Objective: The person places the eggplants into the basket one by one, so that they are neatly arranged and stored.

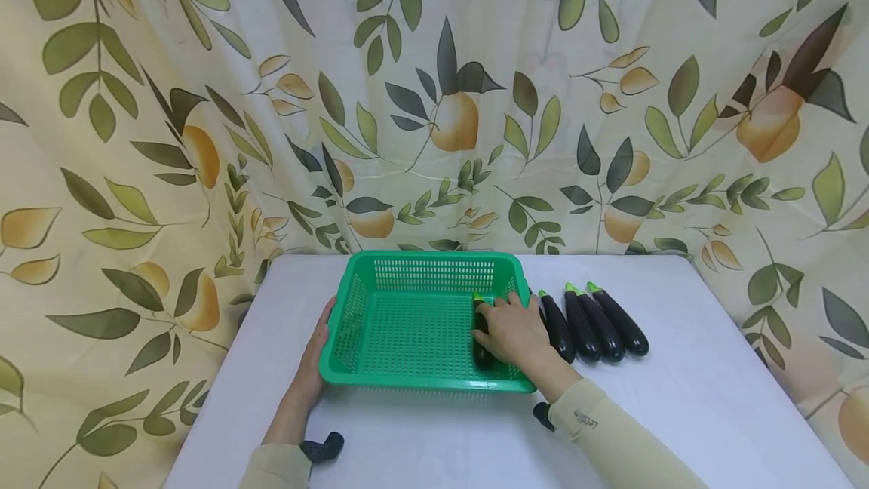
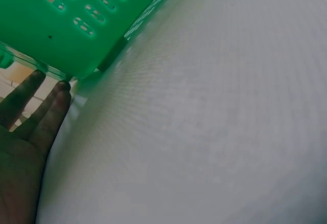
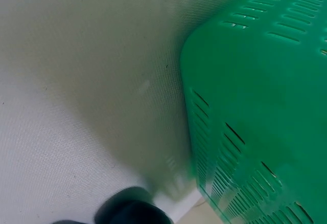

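My right hand point(image 1: 519, 330) reaches over the right side of a green plastic basket point(image 1: 414, 382) and grips a dark purple eggplant point(image 1: 482, 353) lying lengthwise inside it. Its green stem end points to the back, and the fingers cover part of its body. Along the basket's left side rests my left hand point(image 1: 314, 357). In the left wrist view, that hand's fingers point(image 2: 51, 114) are straight, with the tips right at the basket's lower edge. The right wrist view has the basket's outer corner point(image 3: 245, 91) but not the hand.
Several more eggplants point(image 1: 597, 323) lie side by side on the white tabletop point(image 1: 706, 398), just right of the basket. A leaf-and-fruit patterned curtain point(image 1: 434, 96) hangs behind the table. A dark rounded thing point(image 3: 133, 208) shows at the bottom of the right wrist view.
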### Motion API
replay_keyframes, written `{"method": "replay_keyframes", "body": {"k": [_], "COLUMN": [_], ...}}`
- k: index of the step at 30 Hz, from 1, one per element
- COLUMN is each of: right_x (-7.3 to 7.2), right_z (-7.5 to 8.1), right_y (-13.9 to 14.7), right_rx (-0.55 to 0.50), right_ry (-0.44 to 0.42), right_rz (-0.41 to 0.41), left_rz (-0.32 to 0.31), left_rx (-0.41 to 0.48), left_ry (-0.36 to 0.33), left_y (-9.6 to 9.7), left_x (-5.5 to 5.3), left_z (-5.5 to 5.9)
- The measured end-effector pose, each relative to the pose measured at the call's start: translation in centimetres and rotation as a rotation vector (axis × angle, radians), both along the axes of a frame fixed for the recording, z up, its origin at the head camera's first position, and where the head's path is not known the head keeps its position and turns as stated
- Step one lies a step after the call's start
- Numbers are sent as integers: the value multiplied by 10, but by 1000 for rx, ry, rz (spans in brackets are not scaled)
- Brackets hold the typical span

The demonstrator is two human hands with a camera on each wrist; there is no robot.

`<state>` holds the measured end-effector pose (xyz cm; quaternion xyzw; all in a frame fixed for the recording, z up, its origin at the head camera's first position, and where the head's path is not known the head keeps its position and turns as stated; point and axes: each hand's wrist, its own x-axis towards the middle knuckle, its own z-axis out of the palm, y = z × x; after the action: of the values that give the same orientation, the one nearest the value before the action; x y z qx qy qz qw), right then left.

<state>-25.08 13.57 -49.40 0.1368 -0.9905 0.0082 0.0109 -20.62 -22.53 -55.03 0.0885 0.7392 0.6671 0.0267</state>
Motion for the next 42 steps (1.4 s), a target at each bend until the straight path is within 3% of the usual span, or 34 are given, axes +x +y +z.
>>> {"method": "replay_keyframes", "body": {"k": [7,18,21,31,42], "right_x": [1,1,1,0,1], "right_z": [4,8,9,10,19], "right_y": [0,3,4,12,31], "right_rx": [-26,-158,-187,-304,-374], "right_ry": [22,80,93,143,142], "right_rz": [6,12,15,27,42], "left_rz": [39,-12,-14,35,62], "left_rx": [-30,2,1,-21,-39], "left_ry": [30,15,16,31,1], "left_y": [-4,0,-1,-4,-2], "left_x": [-14,-4,-6,-13,-10], "left_z": [-26,0,-2,-27,-28]}}
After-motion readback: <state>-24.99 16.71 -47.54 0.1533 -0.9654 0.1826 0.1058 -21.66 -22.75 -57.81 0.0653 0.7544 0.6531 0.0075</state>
